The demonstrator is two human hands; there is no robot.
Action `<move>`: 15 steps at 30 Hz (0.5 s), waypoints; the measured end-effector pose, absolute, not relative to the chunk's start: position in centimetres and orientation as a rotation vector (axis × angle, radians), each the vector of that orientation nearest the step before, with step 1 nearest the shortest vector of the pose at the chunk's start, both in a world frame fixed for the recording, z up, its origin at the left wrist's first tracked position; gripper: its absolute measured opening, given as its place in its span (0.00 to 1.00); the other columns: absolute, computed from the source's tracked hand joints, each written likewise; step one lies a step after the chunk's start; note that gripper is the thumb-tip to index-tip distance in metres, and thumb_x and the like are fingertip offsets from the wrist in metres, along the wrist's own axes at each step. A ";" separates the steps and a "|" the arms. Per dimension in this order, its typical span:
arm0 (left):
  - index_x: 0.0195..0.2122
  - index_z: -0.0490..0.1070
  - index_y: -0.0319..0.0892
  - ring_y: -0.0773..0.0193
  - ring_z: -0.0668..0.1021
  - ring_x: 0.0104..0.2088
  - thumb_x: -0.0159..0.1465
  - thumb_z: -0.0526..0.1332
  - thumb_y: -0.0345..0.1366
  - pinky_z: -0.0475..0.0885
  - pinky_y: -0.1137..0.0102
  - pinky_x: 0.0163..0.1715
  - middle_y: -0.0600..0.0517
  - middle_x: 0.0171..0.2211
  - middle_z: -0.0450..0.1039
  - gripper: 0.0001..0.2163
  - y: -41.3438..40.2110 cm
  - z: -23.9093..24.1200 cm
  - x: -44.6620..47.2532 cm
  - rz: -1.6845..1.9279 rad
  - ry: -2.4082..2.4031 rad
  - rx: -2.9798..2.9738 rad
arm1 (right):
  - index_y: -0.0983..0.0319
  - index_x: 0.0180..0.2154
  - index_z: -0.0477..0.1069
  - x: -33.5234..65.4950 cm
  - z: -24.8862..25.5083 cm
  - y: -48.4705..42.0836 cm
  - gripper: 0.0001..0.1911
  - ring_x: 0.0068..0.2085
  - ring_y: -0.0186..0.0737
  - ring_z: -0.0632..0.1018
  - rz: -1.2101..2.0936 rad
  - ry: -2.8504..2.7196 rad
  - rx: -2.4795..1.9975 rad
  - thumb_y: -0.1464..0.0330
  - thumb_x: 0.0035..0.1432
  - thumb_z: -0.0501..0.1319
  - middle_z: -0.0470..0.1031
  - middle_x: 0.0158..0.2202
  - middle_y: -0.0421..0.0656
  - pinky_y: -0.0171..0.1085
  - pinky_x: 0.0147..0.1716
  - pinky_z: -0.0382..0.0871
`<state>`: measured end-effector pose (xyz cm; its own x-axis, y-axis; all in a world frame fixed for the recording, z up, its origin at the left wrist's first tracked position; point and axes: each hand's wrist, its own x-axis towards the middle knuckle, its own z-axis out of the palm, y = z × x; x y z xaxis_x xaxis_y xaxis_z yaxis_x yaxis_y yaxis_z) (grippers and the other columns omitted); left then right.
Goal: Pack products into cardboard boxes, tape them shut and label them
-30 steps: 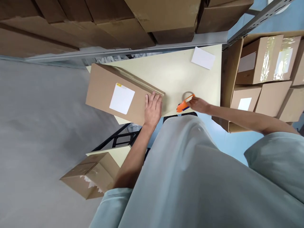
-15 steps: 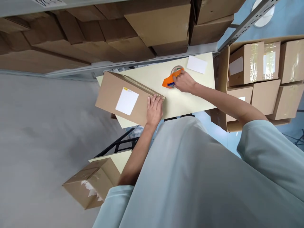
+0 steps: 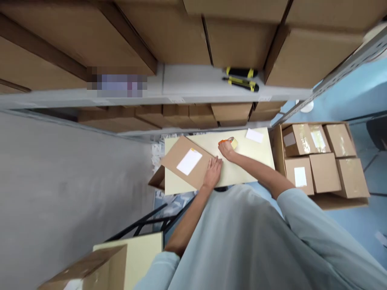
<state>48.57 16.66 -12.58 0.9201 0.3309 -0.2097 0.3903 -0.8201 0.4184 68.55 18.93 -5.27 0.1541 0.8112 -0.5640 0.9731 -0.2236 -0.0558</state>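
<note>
My left hand (image 3: 213,173) lies flat on the right end of a closed brown cardboard box (image 3: 173,157), fingers stretched out. A white label (image 3: 189,162) with a small yellow mark is on the box's upper face. My right hand (image 3: 226,150) is wrapped round an orange tape dispenser (image 3: 223,141), just right of the box's far right corner. The dispenser's roll shows beyond the fingers, but its blade end is too small to make out. Both hands are over a cream tabletop (image 3: 246,161). A blank white slip (image 3: 254,135) lies to the right of the dispenser.
A large open carton (image 3: 279,151) packed with several taped boxes stands at the right. Metal shelves (image 3: 187,80) full of cartons run behind the table, with black-and-yellow pliers (image 3: 242,78) on one. At lower left, an open box (image 3: 105,266) rests on another cream surface (image 3: 145,253).
The head view has tilted up, showing more shelf. My right hand has come closer to the box's end and the dispenser has turned. My left hand stays on the box.
</note>
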 end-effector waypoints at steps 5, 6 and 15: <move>0.71 0.81 0.47 0.46 0.76 0.76 0.70 0.50 0.23 0.71 0.43 0.79 0.40 0.68 0.83 0.33 15.2 -12.1 47.4 -0.073 0.400 2.697 | 0.71 0.49 0.86 71.2 0.5 20.5 0.13 0.46 0.60 0.91 -0.540 1.731 2.233 0.74 0.69 0.64 0.90 0.44 0.64 0.60 0.54 0.84; 0.73 0.79 0.48 0.46 0.77 0.75 0.73 0.49 0.25 0.73 0.44 0.78 0.40 0.68 0.83 0.33 15.2 -12.2 47.4 -0.019 0.449 2.682 | 0.69 0.51 0.86 71.6 1.5 20.5 0.14 0.46 0.59 0.91 -0.498 1.744 2.264 0.71 0.73 0.63 0.90 0.45 0.63 0.57 0.55 0.85; 0.87 0.53 0.40 0.43 0.56 0.86 0.81 0.50 0.36 0.60 0.38 0.84 0.34 0.84 0.58 0.33 31.0 -0.4 59.6 0.953 0.668 2.480 | 0.82 0.69 0.66 76.4 11.6 26.6 0.28 0.57 0.62 0.89 -0.270 2.036 2.636 0.71 0.76 0.55 0.87 0.54 0.69 0.55 0.67 0.77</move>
